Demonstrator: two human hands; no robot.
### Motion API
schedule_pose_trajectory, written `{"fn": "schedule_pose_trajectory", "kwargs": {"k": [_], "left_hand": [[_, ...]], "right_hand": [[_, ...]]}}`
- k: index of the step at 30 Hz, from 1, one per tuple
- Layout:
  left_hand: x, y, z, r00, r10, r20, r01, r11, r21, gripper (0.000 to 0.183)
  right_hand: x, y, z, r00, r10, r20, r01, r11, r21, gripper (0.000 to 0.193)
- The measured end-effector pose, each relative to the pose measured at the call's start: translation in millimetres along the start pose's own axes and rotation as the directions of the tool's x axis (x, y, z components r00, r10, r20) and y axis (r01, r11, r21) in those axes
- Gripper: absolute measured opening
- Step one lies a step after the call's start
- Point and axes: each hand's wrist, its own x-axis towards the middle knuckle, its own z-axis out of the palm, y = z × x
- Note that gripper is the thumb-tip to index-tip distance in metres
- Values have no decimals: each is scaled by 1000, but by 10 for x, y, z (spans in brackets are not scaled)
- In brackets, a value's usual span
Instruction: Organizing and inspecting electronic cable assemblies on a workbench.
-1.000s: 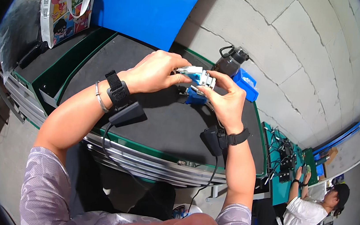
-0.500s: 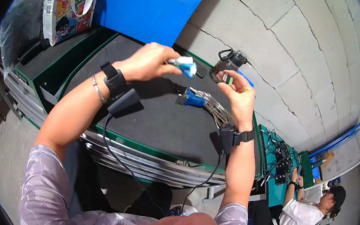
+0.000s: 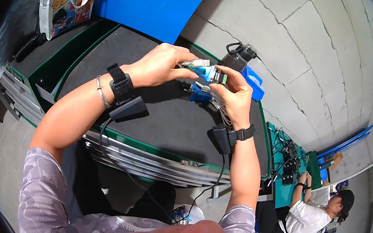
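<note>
My left hand (image 3: 157, 67) pinches a translucent blue serial cable connector (image 3: 206, 72), with part of its pale cable bunched at the fingers. Between the thumb and fingers of my right hand (image 3: 238, 94) is a small adapter with a green terminal block (image 3: 222, 78). The two pieces meet end to end above the dark mat (image 3: 162, 123); whether they are fully seated cannot be made out. Just below lies another blue connector (image 3: 199, 94), its coiled grey cable (image 3: 219, 105) partly hidden by my right hand.
A dark bottle (image 3: 238, 58) and a blue bin (image 3: 253, 83) stand at the far right. A printed bag (image 3: 47, 4) sits at the far left beside a blue panel (image 3: 144, 1). To the right, another person (image 3: 310, 222) works at a green bench with black cables (image 3: 289, 151).
My right hand has moved left with the adapter, bringing it against the blue connector in my left hand. The left hand has shifted slightly right, and the whole view has moved a little.
</note>
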Motion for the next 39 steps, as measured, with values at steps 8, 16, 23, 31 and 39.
{"fn": "schedule_pose_trajectory", "kwargs": {"k": [8, 16, 23, 31, 39], "left_hand": [[-3, -30, 47, 1000, 5, 1, -5, 1000, 1, 36], [-38, -20, 45, 1000, 23, -8, -22, 1000, 14, 36], [-32, 3, 5, 999, 41, 8, -41, 999, 33, 37], [-25, 46, 11, 1000, 15, -7, -15, 1000, 14, 36], [1, 41, 39, 999, -45, -11, 45, 999, -11, 33]], "right_hand": [[-21, 42, -1, 999, -30, -24, 28, 996, -81, 40], [-29, 62, 34, 996, -64, -60, 52, 982, -182, 40], [-35, 80, 55, 992, -118, -51, 102, 966, -238, 40], [-38, 91, 72, 978, -193, -75, 163, 941, -297, 40], [-27, 64, 46, 982, -189, -26, 163, 902, -400, 43]]}}
